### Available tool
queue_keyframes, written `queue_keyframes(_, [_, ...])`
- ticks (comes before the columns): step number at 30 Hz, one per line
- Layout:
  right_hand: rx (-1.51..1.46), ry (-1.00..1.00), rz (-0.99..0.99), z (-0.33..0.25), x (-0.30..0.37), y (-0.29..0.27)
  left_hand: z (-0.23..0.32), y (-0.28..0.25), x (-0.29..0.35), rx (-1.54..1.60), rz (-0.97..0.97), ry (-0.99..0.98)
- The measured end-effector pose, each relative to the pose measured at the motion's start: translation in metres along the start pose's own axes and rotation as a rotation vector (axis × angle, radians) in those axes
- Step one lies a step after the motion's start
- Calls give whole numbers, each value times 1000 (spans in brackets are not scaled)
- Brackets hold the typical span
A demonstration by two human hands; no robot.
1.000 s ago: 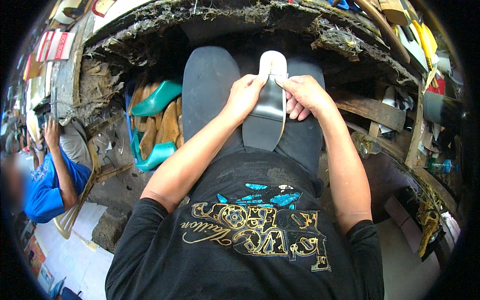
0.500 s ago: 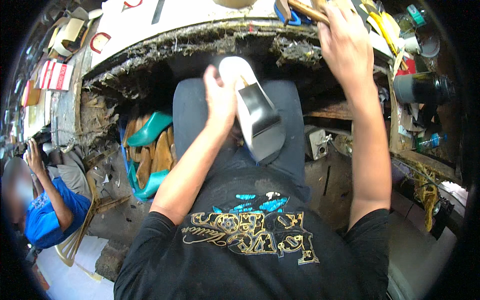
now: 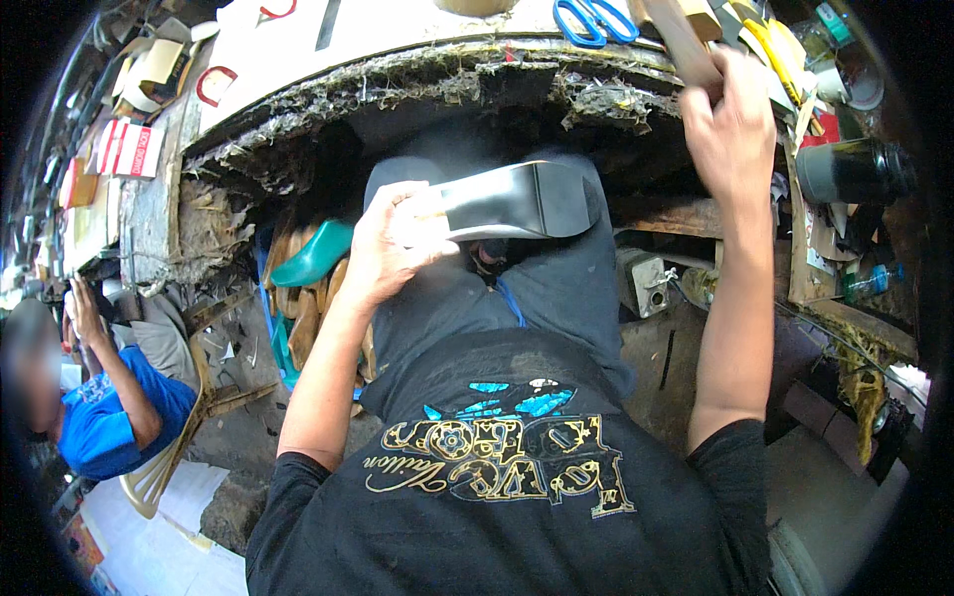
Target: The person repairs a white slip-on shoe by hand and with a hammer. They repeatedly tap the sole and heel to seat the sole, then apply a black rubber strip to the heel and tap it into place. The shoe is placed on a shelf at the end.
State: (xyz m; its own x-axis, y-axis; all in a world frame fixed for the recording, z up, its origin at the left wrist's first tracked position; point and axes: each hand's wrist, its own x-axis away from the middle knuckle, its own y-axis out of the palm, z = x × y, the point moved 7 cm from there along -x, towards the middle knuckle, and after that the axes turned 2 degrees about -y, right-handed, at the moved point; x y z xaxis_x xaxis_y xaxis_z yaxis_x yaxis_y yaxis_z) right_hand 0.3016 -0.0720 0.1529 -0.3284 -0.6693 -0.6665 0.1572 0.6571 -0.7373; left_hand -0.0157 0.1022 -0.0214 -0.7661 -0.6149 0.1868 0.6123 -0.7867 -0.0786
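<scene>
My left hand (image 3: 393,243) is closed around the pale end of a shoe (image 3: 507,202), its glossy black underside turned up. The shoe lies roughly level above my lap, its dark rounded end pointing right. Over the right front of the bench, my right hand (image 3: 732,129) grips a hammer (image 3: 683,42) by its wooden handle. Motion smears the hammer, and its head is cut off by the top of the picture. Left of it, blue-handled scissors (image 3: 594,22) rest on the bench.
The workbench (image 3: 397,30) has a ragged front edge. Green and wooden shoe lasts (image 3: 316,255) fill a crate at my left. A dark jar (image 3: 855,173) stands at the right. A person in a blue shirt (image 3: 129,417) sits at far left.
The shoe has swung from slanting away from me to lying crosswise, its dark end now to the right. My right hand has moved right and slightly nearer with the hammer, uncovering the scissors.
</scene>
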Motion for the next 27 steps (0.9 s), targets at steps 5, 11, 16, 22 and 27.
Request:
queue_keyframes(5, [-532, 624, -413, 18, 117, 12, 0, 0, -2, -64, 8, 102])
queue_keyframes(11, [-510, 1353, -105, 19, 182, -27, -5, -6, 1, -318, 73, 204])
queue_keyframes(16, [-556, 1059, -626, 6, 223, 36, -9, -3, -3, -158, 26, 125])
queue_keyframes(22, [-543, 1204, -355, 36, 228, 31, -15, -8, -7, -278, 34, 48])
queue_keyframes(27, [-463, 1052, -479, 33, 217, 44, -1, -8, -12, -467, 3, 196])
